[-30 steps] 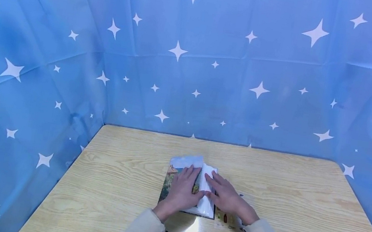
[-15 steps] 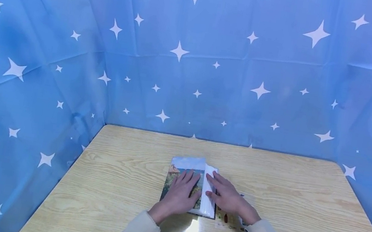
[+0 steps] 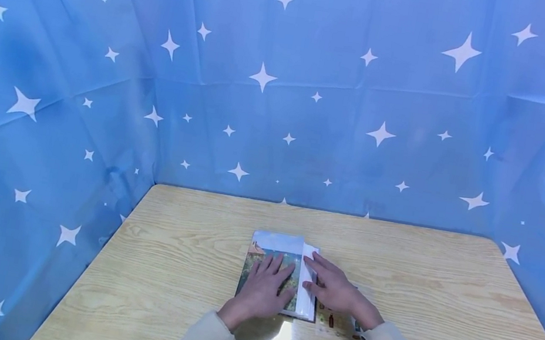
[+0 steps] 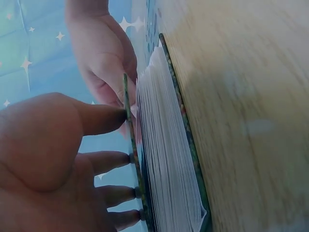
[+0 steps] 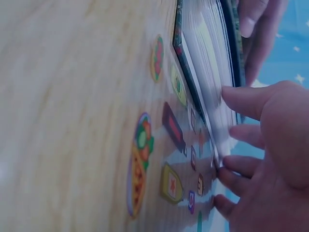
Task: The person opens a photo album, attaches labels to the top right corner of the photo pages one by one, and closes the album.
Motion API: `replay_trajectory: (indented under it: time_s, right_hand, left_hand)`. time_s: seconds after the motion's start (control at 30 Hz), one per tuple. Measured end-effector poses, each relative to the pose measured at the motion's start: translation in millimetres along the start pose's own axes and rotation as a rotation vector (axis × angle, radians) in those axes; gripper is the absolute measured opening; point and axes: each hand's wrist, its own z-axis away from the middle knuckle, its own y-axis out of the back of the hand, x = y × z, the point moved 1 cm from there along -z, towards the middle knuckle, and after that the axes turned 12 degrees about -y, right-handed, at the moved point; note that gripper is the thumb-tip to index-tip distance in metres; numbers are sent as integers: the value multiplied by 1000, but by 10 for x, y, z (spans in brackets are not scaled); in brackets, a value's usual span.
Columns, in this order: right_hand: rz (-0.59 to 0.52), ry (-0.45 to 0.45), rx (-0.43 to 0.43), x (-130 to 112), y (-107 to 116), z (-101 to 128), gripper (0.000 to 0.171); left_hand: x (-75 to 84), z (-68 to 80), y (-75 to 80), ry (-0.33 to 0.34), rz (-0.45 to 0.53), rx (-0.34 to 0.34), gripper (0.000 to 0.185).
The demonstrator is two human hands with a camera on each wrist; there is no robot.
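A thick hardcover book (image 3: 269, 241) with a painted landscape on its cover lies on the wooden table. My left hand (image 3: 265, 292) presses on that cover with spread fingers. In the left wrist view its fingertips touch the front cover (image 4: 133, 145), which stands slightly apart from the white page block (image 4: 166, 145). At the book's right side, my right hand (image 3: 336, 288) rests its fingers along the page edges. The right wrist view has its thumb and fingertips against the pages (image 5: 207, 48), uncurled. Partly under the right hand is a clear sticker sheet (image 3: 324, 324) with food pictures.
The sticker sheet's food pictures, such as a bottle (image 5: 174, 126) and a filled wrap (image 5: 140, 164), lie flat beside the book. A light wood table (image 3: 174, 249) surrounds everything. Blue star-printed cloth (image 3: 313, 117) hangs behind and at the sides.
The book's cover has come down flatter, its free edge shifting right over the pages. My left hand has moved slightly toward me on it. The right hand has barely moved.
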Motion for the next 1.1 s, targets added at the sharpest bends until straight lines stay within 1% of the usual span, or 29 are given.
replay_trajectory:
  time_s: [0.17, 0.23, 0.4, 0.6, 0.77, 0.9, 1.1]
  right_hand:
    - [-14, 17, 1, 12, 7, 4, 57]
    - [-18, 22, 7, 18, 11, 10, 56]
    - [-18, 38, 22, 21, 21, 9, 55]
    - [-16, 48, 24, 25, 19, 1, 55]
    - [-19, 42, 25, 26, 28, -5, 55]
    - [-16, 19, 16, 35, 38, -15, 54]
    - [-24, -16, 13, 35, 53, -3, 53]
  left_hand:
    - [4, -4, -58, 9, -116, -86, 60]
    - [9, -8, -69, 12, -154, -103, 60]
    - [22, -19, -72, 18, -193, -125, 60]
    - [37, -25, -66, 23, -212, -146, 61]
    - [38, -42, -56, 18, -204, -134, 60]
    - [32, -61, -52, -4, -206, -90, 59]
    - [31, -65, -44, -56, -196, -19, 53]
